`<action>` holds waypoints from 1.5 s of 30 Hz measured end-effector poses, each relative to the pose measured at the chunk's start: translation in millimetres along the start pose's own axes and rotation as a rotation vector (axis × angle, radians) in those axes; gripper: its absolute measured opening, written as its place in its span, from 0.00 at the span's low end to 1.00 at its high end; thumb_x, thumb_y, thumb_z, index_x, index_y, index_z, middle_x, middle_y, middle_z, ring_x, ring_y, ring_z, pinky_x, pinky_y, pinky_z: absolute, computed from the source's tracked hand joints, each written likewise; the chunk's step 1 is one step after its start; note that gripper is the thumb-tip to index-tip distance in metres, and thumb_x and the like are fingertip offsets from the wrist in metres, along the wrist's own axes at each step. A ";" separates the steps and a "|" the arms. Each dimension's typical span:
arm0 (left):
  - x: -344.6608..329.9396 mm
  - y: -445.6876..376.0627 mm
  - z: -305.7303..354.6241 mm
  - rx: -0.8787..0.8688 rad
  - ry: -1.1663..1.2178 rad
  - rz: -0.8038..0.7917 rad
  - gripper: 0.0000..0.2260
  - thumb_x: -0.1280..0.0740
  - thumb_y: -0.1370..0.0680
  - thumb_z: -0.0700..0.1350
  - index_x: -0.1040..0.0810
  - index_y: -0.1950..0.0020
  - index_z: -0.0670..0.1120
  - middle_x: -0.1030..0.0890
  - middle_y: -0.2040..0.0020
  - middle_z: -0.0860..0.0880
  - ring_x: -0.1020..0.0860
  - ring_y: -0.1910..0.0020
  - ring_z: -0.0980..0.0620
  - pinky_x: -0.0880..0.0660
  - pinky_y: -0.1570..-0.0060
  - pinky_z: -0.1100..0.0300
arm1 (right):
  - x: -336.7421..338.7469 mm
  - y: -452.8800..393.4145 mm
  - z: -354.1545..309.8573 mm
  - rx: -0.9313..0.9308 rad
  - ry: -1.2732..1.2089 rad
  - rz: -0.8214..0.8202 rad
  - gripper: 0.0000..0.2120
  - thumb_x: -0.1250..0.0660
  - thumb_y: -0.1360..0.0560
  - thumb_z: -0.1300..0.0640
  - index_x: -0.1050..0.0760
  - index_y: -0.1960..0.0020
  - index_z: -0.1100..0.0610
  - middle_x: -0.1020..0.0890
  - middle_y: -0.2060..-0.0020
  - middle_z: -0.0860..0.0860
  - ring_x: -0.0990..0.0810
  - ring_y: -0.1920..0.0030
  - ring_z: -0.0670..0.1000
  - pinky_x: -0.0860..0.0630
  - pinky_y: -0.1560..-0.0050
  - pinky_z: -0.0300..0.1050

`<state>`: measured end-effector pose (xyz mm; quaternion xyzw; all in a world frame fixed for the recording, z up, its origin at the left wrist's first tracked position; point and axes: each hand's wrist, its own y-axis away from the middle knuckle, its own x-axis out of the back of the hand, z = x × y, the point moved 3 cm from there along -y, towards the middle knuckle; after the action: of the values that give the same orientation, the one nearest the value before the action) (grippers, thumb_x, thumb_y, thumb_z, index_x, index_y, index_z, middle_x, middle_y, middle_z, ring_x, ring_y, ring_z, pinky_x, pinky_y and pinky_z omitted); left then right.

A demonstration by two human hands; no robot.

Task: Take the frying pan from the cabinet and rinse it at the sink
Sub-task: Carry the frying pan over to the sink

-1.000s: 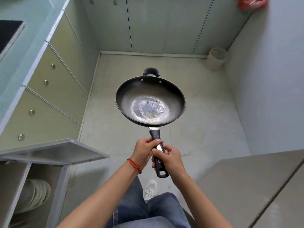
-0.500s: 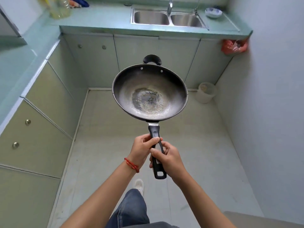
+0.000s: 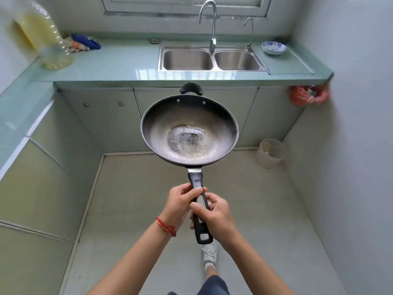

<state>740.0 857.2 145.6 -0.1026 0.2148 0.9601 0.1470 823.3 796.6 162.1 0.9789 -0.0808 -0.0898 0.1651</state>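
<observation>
Head view showed both hands holding one frying pan in the air above the floor, near the person and well apart from the sink. Each grip was clenched around the black handle: the left hand held the part closer to the bowl of the pan, and the right hand held just behind it, touching the left one. A red string bracelet was on the left wrist. The pan was almost level, with a worn, shiny patch in its middle and a small black helper handle on its far side. The double sink sat in the green desk at the far end, under a tall faucet. A blue-and-white bowl stood right of the sink, and a big bottle of yellow liquid stood at the far left. A pale bin stood on the floor at the right, and a red plastic bag hung under the desk's right end.
</observation>
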 end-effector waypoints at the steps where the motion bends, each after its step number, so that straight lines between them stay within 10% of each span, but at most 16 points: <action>1: -5.5 -20.7 6.4 -0.002 0.010 0.008 0.06 0.35 0.27 0.34 0.19 0.62 0.38 0.20 0.68 0.42 0.22 0.72 0.48 0.24 0.70 0.61 | 7.7 -21.2 -6.3 0.005 0.004 -0.006 0.12 0.32 0.35 0.59 0.28 0.54 0.63 0.25 0.71 0.58 0.24 0.79 0.49 0.26 0.76 0.38; 45: -34.2 -686.3 268.5 0.141 0.156 0.148 0.07 0.37 0.25 0.35 0.22 0.59 0.33 0.19 0.73 0.43 0.20 0.74 0.49 0.24 0.71 0.62 | 85.0 -701.4 -268.8 -0.166 0.114 -0.114 0.07 0.34 0.28 0.66 0.26 0.64 0.60 0.22 0.71 0.59 0.21 0.77 0.50 0.25 0.75 0.38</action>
<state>960.0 1561.2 130.3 -0.1502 0.2995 0.9399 0.0654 1050.5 1517.6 162.4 0.9684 -0.0080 -0.0498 0.2444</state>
